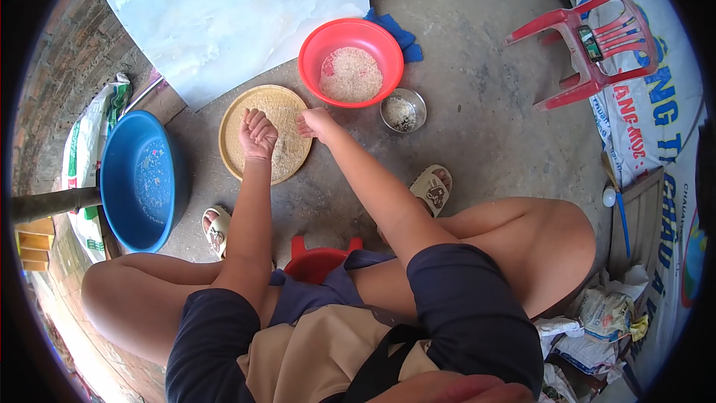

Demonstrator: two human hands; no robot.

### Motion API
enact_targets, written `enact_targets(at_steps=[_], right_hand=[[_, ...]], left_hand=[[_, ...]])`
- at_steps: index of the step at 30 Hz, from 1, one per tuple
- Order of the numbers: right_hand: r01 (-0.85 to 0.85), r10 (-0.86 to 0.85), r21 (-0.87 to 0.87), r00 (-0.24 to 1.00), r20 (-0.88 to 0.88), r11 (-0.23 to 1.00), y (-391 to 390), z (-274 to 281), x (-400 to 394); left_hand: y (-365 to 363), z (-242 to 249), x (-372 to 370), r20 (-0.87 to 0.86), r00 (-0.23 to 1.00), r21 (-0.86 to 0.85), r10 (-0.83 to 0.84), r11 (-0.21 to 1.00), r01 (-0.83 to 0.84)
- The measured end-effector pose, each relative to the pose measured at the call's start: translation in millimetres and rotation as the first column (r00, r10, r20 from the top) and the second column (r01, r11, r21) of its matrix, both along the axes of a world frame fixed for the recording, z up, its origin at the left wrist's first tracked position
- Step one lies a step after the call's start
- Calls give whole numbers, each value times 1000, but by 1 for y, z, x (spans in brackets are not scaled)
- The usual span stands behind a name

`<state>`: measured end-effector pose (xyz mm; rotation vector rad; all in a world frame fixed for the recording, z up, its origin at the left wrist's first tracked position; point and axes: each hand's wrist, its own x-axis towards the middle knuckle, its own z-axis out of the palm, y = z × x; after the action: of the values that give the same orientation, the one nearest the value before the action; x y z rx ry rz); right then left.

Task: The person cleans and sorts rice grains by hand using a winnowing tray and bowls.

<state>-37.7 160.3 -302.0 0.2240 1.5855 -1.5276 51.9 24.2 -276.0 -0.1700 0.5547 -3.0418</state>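
Note:
A round, shallow tan tray lies on the floor in front of me, with pale grains like rice spread over it. Above its middle is my left hand, its fingers curled in a fist; whatever they may hold is hidden. My right hand is at the tray's right side, fingers bent and pressed together, and I cannot make out anything in them. Just beyond, a red basin holds more of the grains. Beside it stands a small metal bowl with grains and dark bits inside.
To the left is a blue tub with scattered grains on its bottom. A white sheet lies at the back, and a blue cloth sits behind the red basin. A red plastic chair and printed sacks are on the right.

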Motion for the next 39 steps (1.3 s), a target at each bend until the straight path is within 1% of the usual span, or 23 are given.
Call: enact_targets(at_steps=[2, 6, 8, 9, 11, 12, 14, 15, 17, 18, 20, 21, 22, 24, 25, 27, 28, 29, 30, 31, 33, 37, 39], right_hand=[[-4, 4, -2, 1000, 11, 1000, -1, -1, 0], [-3, 4, -32, 999, 37, 999, -2, -1, -1], [-1, 3, -43, 999, 47, 999, -4, 2, -2], [9, -5, -55, 997, 71, 998, -6, 3, -2], [20, -14, -67, 995, 95, 998, -9, 1, -2], [40, -27, -101, 992, 126, 994, -10, 1, -2], [63, -41, -134, 987, 158, 989, -11, 1, -2], [70, -43, -151, 984, 173, 986, -12, 2, -2], [78, -45, -168, 981, 189, 983, -14, 7, -1], [103, -59, -181, 971, 232, 978, -15, 10, 0], [129, -73, -194, 959, 274, 973, -18, 9, 0], [153, -74, -235, 946, 316, 960, -21, 9, 0], [179, -72, -275, 931, 357, 945, -23, 10, 1], [201, -80, -279, 917, 392, 939, -27, 14, 3], [223, -87, -281, 901, 426, 933, -28, 21, 4], [240, -96, -302, 901, 423, 922, -28, 33, 7], [257, -105, -323, 901, 420, 911, -29, 30, 7], [258, -106, -324, 901, 420, 910, -30, 21, 5], [319, -114, -390, 878, 466, 864, -31, 13, 4], [380, -117, -449, 852, 511, 809, -32, 5, 2], [416, -156, -418, 834, 529, 808, -30, 12, 2], [496, -225, -378, 790, 571, 782, -25, 22, 1], [506, -220, -392, 784, 581, 768, -25, 22, -2]], left_hand=[[-1, 8, -5, -71, 997, -2, -13, 1000, 13], [-2, 22, -15, -58, 998, -103, 32, 994, -38], [-4, 24, -20, 97, 991, -243, 91, 968, -65], [-5, 25, -22, 98, 991, -242, 91, 968, -65], [-8, 25, -26, 291, 953, -414, 81, 909, 49], [-8, 24, -27, 292, 953, -413, 80, 909, 50], [-5, 31, -30, 463, 881, -583, 92, 780, 225], [-4, 33, -32, 465, 881, -583, 91, 780, 227], [2, 42, -37, 592, 784, -728, 187, 542, 420], [7, 46, -39, 593, 784, -728, 187, 541, 421], [13, 51, -45, 625, 698, -778, 350, 202, 595], [13, 51, -45, 582, 702, -785, 411, 56, 617], [15, 47, -48, 582, 702, -784, 411, 56, 618], [20, 40, -53, 334, 734, -713, 591, -351, 607], [20, 35, -56, 334, 734, -713, 591, -352, 607], [16, 25, -59, 131, 836, -517, 533, -683, 516], [19, 30, -58, 130, 836, -517, 533, -683, 516], [22, 35, -58, 121, 853, -449, 507, -739, 502], [26, 41, -58, 114, 870, -378, 480, -789, 485], [29, 50, -57, 114, 870, -377, 479, -789, 484], [34, 65, -55, 208, 861, -390, 464, -768, 508], [27, 58, -56, 252, 869, -414, 426, -764, 495], [24, 53, -57, 247, 901, -391, 357, -814, 430]])
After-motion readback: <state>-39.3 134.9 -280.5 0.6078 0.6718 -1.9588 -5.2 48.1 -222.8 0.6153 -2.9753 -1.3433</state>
